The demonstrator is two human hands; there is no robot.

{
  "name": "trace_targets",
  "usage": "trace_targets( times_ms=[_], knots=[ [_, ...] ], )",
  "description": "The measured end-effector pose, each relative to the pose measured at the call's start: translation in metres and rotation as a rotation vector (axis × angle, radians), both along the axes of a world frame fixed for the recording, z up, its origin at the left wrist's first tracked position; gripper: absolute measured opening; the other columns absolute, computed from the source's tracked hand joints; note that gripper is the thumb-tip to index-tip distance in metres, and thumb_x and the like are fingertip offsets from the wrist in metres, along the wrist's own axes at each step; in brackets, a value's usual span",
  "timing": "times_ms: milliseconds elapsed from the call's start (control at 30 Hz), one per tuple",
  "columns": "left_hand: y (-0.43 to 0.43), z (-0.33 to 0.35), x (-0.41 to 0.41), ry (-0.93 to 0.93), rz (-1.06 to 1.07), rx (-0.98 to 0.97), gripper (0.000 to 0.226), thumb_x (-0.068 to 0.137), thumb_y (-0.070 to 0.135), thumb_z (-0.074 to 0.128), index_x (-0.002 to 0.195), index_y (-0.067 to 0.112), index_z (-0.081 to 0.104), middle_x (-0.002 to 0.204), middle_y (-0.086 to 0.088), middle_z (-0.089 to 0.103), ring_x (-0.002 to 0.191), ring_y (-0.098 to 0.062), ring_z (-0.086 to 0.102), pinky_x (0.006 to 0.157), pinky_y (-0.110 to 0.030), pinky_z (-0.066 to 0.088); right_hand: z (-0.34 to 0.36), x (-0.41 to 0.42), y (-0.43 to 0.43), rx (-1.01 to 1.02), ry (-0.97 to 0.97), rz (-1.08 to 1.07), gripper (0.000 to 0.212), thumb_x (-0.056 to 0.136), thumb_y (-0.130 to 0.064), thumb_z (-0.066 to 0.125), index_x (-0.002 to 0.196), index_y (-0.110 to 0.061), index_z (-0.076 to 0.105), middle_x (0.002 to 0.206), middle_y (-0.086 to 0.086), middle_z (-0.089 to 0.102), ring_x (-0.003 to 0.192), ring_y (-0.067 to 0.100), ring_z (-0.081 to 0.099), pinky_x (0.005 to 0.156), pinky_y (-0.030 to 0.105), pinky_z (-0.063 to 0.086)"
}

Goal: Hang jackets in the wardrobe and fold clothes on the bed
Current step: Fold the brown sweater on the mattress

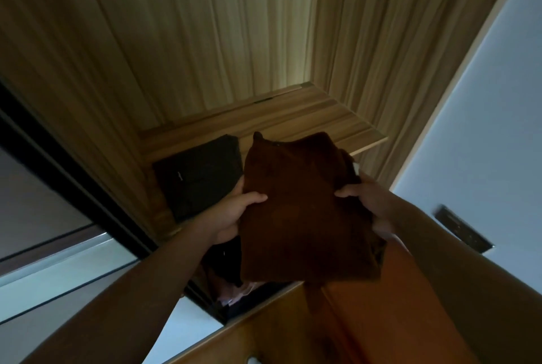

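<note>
A folded brown cloth [305, 211] is held up in front of the wooden shelf [308, 120] inside the wardrobe [205, 26]. Its edges are pinched by the left hand [231, 214] and the right hand [369, 202], thumbs on top, the other fingers hidden under it. A dark folded cloth [199, 176] lies on the shelf just beside it, partly covered. A dark switch plate [463, 228] is seen on the white wall

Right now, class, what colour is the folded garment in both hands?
Dark brown: the folded garment, head view.
</note>
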State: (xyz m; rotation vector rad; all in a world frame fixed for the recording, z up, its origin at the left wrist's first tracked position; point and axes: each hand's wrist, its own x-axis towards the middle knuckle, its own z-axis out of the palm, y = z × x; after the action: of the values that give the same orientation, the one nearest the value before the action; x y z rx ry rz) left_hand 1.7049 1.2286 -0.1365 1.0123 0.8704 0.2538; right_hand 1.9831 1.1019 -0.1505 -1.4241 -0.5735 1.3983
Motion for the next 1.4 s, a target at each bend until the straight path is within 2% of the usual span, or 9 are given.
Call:
trace_targets(
  times_ms=[167, 300, 600, 800, 900, 1000, 1133, 1233, 1400],
  knots=[
    [0.058, -0.003, 0.029, 0.001, 0.043, -0.014, 0.090, 0.088, 0.018, 0.073, 0.150, 0.057, 0.021, 0.138, -0.003, 0.055, 0.121, -0.031, 0.060, 0.098, -0.054, 0.051, 0.013, 0.025, 0.061, -0.025, -0.084, -0.006, 0.059, 0.087, 0.000, 0.070, 0.138, -0.025, 0.055, 0.124, 0.016, 0.070, 0.111, 0.040, 0.069, 0.100, 0.061, 0.052],
    [0.092, -0.010, 0.056, -0.013, 0.109, -0.039, 0.086, 0.091, 0.015, 0.069, 0.151, 0.055, 0.023, 0.136, -0.004, 0.055, 0.118, -0.031, 0.061, 0.091, -0.052, 0.053, 0.023, 0.045, 0.109, -0.066, -0.154, 0.005, 0.039, 0.090, 0.003, 0.063, 0.113, -0.029, 0.064, 0.113, 0.016, 0.073, 0.105, 0.040, 0.070, 0.095, 0.058, 0.054],
    [0.189, -0.008, 0.096, -0.051, 0.320, 0.000, 0.067, 0.092, 0.024, 0.070, 0.149, 0.042, 0.040, 0.140, -0.003, 0.059, 0.121, -0.026, 0.063, 0.098, -0.051, 0.052, 0.025, 0.103, 0.262, -0.049, -0.234, 0.151, 0.056, 0.093, -0.020, 0.071, 0.144, -0.025, 0.050, 0.127, 0.003, 0.068, 0.108, 0.026, 0.070, 0.070, 0.034, 0.059],
    [0.187, -0.069, 0.105, 0.366, 0.272, 0.110, 0.084, 0.097, 0.022, 0.063, 0.156, 0.050, 0.010, 0.144, 0.009, 0.045, 0.110, -0.016, 0.057, 0.079, -0.036, 0.053, -0.066, 0.093, 0.286, -0.234, -0.697, 0.443, 0.081, 0.096, -0.051, 0.062, 0.161, -0.031, 0.018, 0.152, 0.005, 0.042, 0.136, 0.034, 0.046, 0.111, 0.050, 0.042],
    [0.183, -0.100, 0.110, 0.523, 0.181, 0.265, 0.081, 0.099, 0.018, 0.061, 0.158, 0.043, 0.013, 0.144, -0.002, 0.046, 0.079, -0.012, 0.059, 0.070, -0.036, 0.058, -0.095, 0.094, 0.280, -0.337, -1.095, 0.609, 0.082, 0.097, -0.068, 0.045, 0.162, -0.038, 0.007, 0.156, 0.021, 0.027, 0.140, 0.046, 0.033, 0.112, 0.057, 0.037],
    [0.186, -0.112, 0.115, 0.626, 0.116, 0.325, 0.084, 0.099, 0.019, 0.061, 0.158, 0.044, 0.007, 0.156, -0.015, 0.034, 0.072, -0.017, 0.064, 0.050, -0.027, 0.050, -0.099, 0.097, 0.281, -0.246, -1.196, 0.543, 0.075, 0.098, -0.068, 0.040, 0.161, -0.039, 0.013, 0.153, 0.023, 0.029, 0.135, 0.045, 0.036, 0.106, 0.056, 0.043],
    [0.177, -0.109, 0.127, 0.807, 0.027, 0.487, 0.082, 0.100, 0.027, 0.058, 0.161, 0.033, 0.003, 0.162, -0.012, -0.001, 0.111, -0.026, 0.057, 0.075, -0.027, 0.053, -0.107, 0.105, 0.289, -0.167, -1.299, 0.572, 0.064, 0.104, -0.060, 0.031, 0.161, -0.037, 0.017, 0.152, 0.023, 0.029, 0.135, 0.043, 0.036, 0.101, 0.051, 0.044],
    [0.177, -0.108, 0.139, 0.974, -0.007, 0.811, 0.079, 0.099, 0.039, 0.055, 0.160, 0.028, 0.007, 0.164, -0.009, -0.009, 0.151, -0.038, 0.009, 0.119, -0.045, 0.030, -0.105, 0.102, 0.294, -0.151, -1.402, 0.588, 0.060, 0.106, -0.057, 0.025, 0.161, -0.035, 0.018, 0.151, 0.022, 0.032, 0.132, 0.041, 0.039, 0.097, 0.051, 0.047],
    [0.174, -0.138, 0.153, 1.050, -0.136, 1.009, 0.068, 0.102, 0.062, 0.020, 0.158, 0.039, -0.011, 0.166, -0.007, -0.022, 0.152, -0.027, -0.022, 0.125, -0.050, 0.000, -0.102, 0.090, 0.304, -0.149, -1.709, 0.615, 0.062, 0.104, -0.061, 0.015, 0.160, -0.033, 0.015, 0.166, 0.017, 0.013, 0.151, 0.041, 0.015, 0.116, 0.061, 0.020]
  ],
)
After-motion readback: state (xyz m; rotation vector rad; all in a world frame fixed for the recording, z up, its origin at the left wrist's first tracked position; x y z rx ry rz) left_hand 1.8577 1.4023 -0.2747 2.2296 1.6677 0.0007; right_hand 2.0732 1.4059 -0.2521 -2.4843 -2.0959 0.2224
